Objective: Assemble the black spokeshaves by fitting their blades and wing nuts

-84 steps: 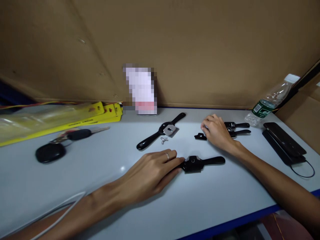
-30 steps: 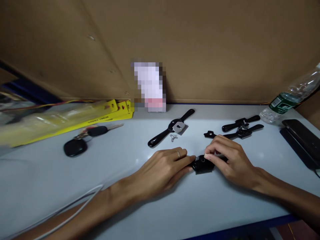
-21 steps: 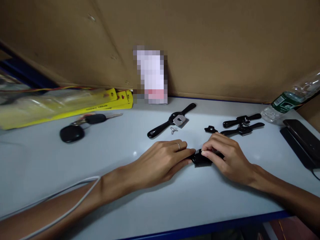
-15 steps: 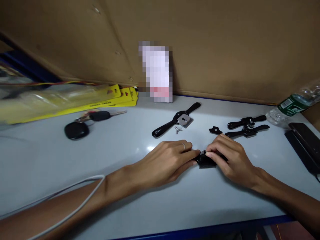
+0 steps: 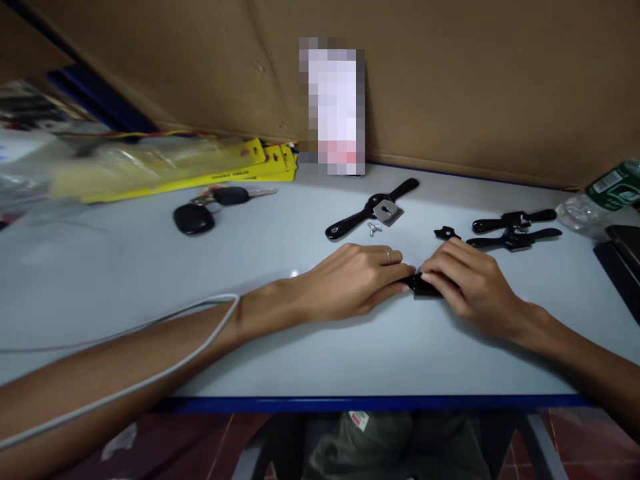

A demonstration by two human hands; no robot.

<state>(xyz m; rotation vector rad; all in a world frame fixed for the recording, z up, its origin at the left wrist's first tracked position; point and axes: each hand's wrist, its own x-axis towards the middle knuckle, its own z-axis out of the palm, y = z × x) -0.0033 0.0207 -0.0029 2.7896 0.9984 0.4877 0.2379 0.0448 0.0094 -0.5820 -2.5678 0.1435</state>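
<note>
My left hand (image 5: 357, 278) lies on the pale table (image 5: 300, 347), a ring on one finger, its fingers closed over the left handle of a black spokeshave body (image 5: 424, 286). My right hand (image 5: 467, 285) covers that tool's right handle, fingertips pinched at its middle; whatever small part they hold is hidden. Behind my hands lies a second black spokeshave (image 5: 370, 209) with a silver blade plate (image 5: 386, 211) on it and a small wing nut (image 5: 373, 228) beside it. A small black cap piece (image 5: 447, 233) lies just beyond my right hand.
Two more black spokeshaves (image 5: 515, 229) lie at the right, near a plastic bottle (image 5: 600, 197) and a black phone (image 5: 623, 250). Car keys (image 5: 210, 207) and yellow packaged items (image 5: 170, 170) sit at the left. A cardboard wall (image 5: 450, 80) stands behind. A white cable (image 5: 150, 360) crosses my left forearm.
My right hand came from the far black parts to the spokeshave under my left hand and now rests pinched over its middle. The view has tilted down, showing the table's front edge.
</note>
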